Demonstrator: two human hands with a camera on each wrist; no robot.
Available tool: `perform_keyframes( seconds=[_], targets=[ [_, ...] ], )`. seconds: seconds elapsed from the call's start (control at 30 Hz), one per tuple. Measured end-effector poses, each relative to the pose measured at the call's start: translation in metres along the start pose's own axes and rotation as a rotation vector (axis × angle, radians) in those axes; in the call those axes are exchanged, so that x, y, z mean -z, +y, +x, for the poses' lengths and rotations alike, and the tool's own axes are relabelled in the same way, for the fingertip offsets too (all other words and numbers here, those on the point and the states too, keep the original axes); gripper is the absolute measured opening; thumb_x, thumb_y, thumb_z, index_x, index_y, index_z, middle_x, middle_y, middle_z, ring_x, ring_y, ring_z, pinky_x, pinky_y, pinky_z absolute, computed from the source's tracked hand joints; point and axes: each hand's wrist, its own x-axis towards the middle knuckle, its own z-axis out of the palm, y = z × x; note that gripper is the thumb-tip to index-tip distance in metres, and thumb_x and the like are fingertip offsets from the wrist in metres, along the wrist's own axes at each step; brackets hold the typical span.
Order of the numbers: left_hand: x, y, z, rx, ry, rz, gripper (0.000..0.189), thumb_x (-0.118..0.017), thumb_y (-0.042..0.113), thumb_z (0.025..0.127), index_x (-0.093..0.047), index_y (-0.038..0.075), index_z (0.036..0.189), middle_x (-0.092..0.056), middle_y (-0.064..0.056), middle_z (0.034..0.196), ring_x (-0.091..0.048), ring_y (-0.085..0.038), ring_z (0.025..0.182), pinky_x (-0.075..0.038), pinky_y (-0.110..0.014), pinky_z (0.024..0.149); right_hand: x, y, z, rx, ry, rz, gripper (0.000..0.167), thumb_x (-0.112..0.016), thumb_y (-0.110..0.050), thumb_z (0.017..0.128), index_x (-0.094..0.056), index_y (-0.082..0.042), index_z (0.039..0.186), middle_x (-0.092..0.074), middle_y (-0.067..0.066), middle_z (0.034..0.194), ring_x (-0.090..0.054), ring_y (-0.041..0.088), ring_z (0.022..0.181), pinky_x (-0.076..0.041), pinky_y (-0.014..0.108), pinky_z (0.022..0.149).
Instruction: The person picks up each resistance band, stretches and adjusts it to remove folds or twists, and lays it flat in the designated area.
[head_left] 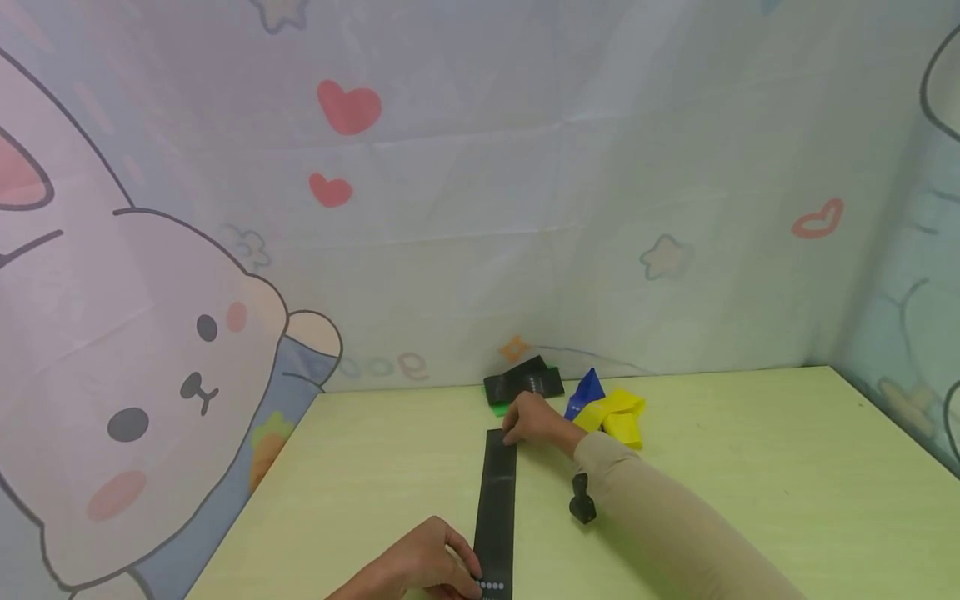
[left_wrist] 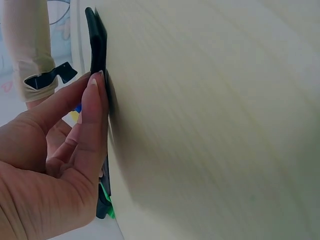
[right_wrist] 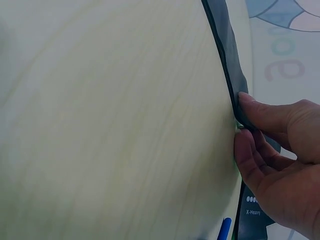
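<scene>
A black resistance band (head_left: pixel 497 500) lies stretched lengthwise on the table, flat and doubled, with a row of pale dots printed near its close end. My left hand (head_left: pixel 435 558) pinches that close end between thumb and fingers; in the left wrist view the band's edge (left_wrist: pixel 97 42) sticks up past the fingertips. At the far end my right hand (head_left: pixel 534 419) grips the band, and the right wrist view has the thumb on the band's face (right_wrist: pixel 230 55) with fingers curled beneath.
Behind the right hand lie another black band (head_left: pixel 525 381) on a green band (head_left: pixel 500 409), then a blue band (head_left: pixel 585 393) and a crumpled yellow band (head_left: pixel 622 417). The table (head_left: pixel 720 467) meets a printed cloth backdrop (head_left: pixel 480 208) at its far edge.
</scene>
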Motion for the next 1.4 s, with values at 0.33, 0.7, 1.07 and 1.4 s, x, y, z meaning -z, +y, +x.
perform_keyframes(
  seconds=[0.33,0.7,1.07,1.4],
  targets=[
    [-0.0001,0.0001,-0.0019,-0.056,-0.041,0.023,0.012,-0.082,-0.002,0.077,-0.073,0.005,0.081,-0.070,-0.007,0.066,-0.063,-0.011,0.055,-0.056,-0.027,0.056,0.0015,-0.0007,-0.0045,-0.001,-0.012,-0.011,0.017,-0.085,-0.003,0.077,-0.079,0.000,0.092,-0.074,0.006,0.087,-0.066,0.015,0.077,-0.057,0.031,0.071],
    [0.0037,0.0010,-0.0048,-0.154,-0.078,0.041,0.012,-0.081,-0.004,0.077,-0.073,0.005,0.080,-0.061,0.000,0.057,-0.050,-0.007,0.046,-0.044,-0.021,0.049,0.0058,-0.0062,-0.0075,-0.004,-0.028,-0.030,0.019,-0.083,-0.004,0.080,-0.079,0.002,0.097,-0.075,0.009,0.092,-0.069,0.020,0.084,-0.057,0.035,0.077],
    [0.0031,-0.0015,-0.0040,-0.125,-0.067,0.037,0.010,-0.080,-0.001,0.079,-0.071,0.004,0.079,-0.062,-0.001,0.060,-0.048,-0.009,0.049,-0.041,-0.022,0.050,0.0037,-0.0015,-0.0075,0.019,-0.066,-0.044,0.021,-0.081,-0.005,0.083,-0.077,0.003,0.102,-0.075,0.012,0.097,-0.070,0.026,0.094,-0.057,0.039,0.085],
    [0.0052,0.0053,-0.0006,-0.173,-0.058,0.063,0.014,-0.082,0.001,0.078,-0.069,0.005,0.075,-0.066,-0.005,0.060,-0.059,-0.012,0.051,-0.052,-0.026,0.053,0.0065,-0.0021,-0.0074,0.026,-0.061,-0.023,0.021,-0.080,-0.008,0.085,-0.077,0.002,0.102,-0.075,0.011,0.098,-0.068,0.020,0.087,-0.057,0.035,0.079]
  ],
)
